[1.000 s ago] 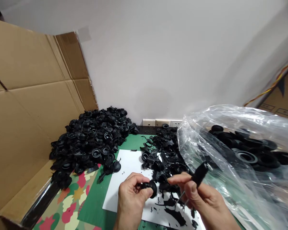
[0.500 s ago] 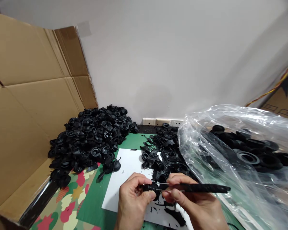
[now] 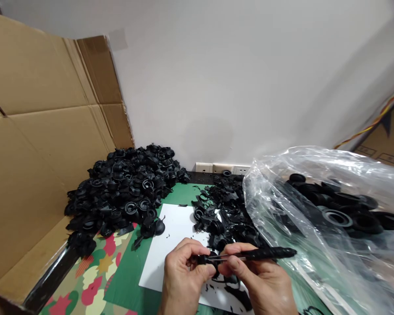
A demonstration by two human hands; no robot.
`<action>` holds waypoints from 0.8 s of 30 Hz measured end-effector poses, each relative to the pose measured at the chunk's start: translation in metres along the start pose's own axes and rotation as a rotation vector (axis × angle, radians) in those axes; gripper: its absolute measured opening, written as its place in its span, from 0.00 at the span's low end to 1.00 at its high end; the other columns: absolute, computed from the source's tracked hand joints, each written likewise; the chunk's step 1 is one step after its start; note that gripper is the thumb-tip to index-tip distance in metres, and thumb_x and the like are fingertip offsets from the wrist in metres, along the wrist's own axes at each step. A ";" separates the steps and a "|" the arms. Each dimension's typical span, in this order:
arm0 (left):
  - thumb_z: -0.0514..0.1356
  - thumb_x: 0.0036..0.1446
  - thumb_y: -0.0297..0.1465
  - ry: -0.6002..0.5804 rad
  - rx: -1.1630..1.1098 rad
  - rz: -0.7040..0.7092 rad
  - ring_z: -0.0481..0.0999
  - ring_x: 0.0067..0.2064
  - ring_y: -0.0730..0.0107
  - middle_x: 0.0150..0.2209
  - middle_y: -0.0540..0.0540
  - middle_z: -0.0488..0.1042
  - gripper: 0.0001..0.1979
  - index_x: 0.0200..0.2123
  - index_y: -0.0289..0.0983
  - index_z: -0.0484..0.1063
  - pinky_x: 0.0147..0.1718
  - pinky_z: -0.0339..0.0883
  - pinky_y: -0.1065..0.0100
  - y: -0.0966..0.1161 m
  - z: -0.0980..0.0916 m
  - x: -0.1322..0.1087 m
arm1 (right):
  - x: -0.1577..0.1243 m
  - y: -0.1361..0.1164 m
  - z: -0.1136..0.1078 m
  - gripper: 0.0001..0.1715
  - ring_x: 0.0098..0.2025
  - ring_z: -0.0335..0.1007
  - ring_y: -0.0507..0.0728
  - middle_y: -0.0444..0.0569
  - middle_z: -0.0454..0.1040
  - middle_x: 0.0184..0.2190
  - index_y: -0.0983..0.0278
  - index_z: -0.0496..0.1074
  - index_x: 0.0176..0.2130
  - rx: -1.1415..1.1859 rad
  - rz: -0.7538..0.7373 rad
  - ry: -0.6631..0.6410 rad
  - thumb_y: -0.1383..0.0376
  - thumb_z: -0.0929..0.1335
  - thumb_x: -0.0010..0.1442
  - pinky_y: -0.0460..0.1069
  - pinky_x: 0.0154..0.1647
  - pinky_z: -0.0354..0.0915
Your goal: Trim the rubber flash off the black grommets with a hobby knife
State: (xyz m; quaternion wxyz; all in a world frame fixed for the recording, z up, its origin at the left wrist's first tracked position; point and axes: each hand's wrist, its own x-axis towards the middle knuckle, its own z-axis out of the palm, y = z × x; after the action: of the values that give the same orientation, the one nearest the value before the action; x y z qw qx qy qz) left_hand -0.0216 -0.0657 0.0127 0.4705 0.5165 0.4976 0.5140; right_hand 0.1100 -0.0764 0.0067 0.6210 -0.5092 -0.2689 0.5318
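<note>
Holding a small black part (image 3: 202,259), partly hidden.

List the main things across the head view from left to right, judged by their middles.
Cardboard box → large pile of black ribbed parts → left hand pinching a small black part → wall sockets → right hand gripping a black-handled tool → clear plastic bag.

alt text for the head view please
The left hand pinches a small black part while the right hand points a black-handled tool at it, over white paper. A heap of black parts lies left, black scraps beyond the hands, a clear plastic bag right.
</note>
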 end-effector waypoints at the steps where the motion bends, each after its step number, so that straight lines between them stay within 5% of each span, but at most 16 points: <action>1: 0.62 0.37 0.19 0.003 0.002 0.006 0.68 0.28 0.70 0.27 0.49 0.70 0.09 0.23 0.36 0.76 0.26 0.61 0.72 0.001 0.000 0.000 | 0.001 0.001 0.000 0.17 0.20 0.71 0.54 0.45 0.75 0.17 0.66 0.74 0.26 0.010 0.001 -0.015 0.59 0.77 0.36 0.45 0.22 0.66; 7: 0.62 0.35 0.18 0.034 -0.019 0.032 0.68 0.27 0.70 0.25 0.49 0.71 0.10 0.22 0.36 0.77 0.25 0.61 0.73 0.003 0.003 0.000 | -0.002 0.008 0.000 0.12 0.19 0.67 0.53 0.43 0.71 0.15 0.64 0.73 0.26 -0.010 -0.083 -0.089 0.59 0.74 0.44 0.46 0.22 0.64; 12: 0.61 0.34 0.17 -0.037 -0.117 -0.031 0.68 0.24 0.71 0.22 0.51 0.69 0.09 0.18 0.36 0.74 0.22 0.60 0.72 0.000 0.007 -0.007 | 0.001 -0.005 -0.006 0.07 0.26 0.69 0.56 0.48 0.75 0.24 0.58 0.74 0.22 -0.433 -0.738 -0.050 0.64 0.68 0.51 0.49 0.28 0.64; 14: 0.61 0.33 0.16 -0.010 -0.095 0.016 0.68 0.24 0.71 0.22 0.50 0.70 0.10 0.18 0.36 0.75 0.22 0.60 0.72 0.001 0.007 -0.010 | 0.008 -0.016 -0.012 0.07 0.30 0.70 0.58 0.48 0.75 0.26 0.57 0.74 0.24 -0.525 -0.842 0.046 0.67 0.68 0.51 0.51 0.33 0.64; 17: 0.61 0.34 0.17 0.055 -0.059 0.037 0.69 0.26 0.70 0.24 0.50 0.72 0.10 0.20 0.37 0.76 0.24 0.61 0.73 0.003 0.005 -0.010 | 0.018 -0.025 -0.020 0.02 0.25 0.68 0.57 0.46 0.73 0.25 0.58 0.73 0.26 -0.467 -0.710 0.089 0.64 0.70 0.50 0.51 0.29 0.64; 21: 0.62 0.35 0.18 0.042 0.001 0.055 0.70 0.29 0.69 0.26 0.49 0.72 0.10 0.22 0.37 0.76 0.27 0.63 0.72 0.002 -0.001 -0.006 | 0.015 -0.022 -0.019 0.11 0.19 0.65 0.53 0.41 0.70 0.18 0.60 0.72 0.30 -0.262 -0.335 0.006 0.58 0.72 0.47 0.47 0.21 0.62; 24: 0.62 0.36 0.18 0.049 0.037 0.076 0.70 0.30 0.68 0.27 0.49 0.72 0.10 0.23 0.38 0.76 0.27 0.63 0.72 0.002 -0.002 -0.004 | 0.007 -0.018 -0.014 0.13 0.20 0.65 0.51 0.41 0.69 0.17 0.61 0.72 0.30 -0.157 -0.239 -0.070 0.57 0.73 0.45 0.45 0.22 0.63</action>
State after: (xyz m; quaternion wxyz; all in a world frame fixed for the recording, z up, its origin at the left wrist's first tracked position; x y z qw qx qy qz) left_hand -0.0233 -0.0698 0.0143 0.4288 0.5309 0.4983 0.5348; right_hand 0.1313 -0.0735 0.0171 0.6286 -0.5017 -0.3896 0.4488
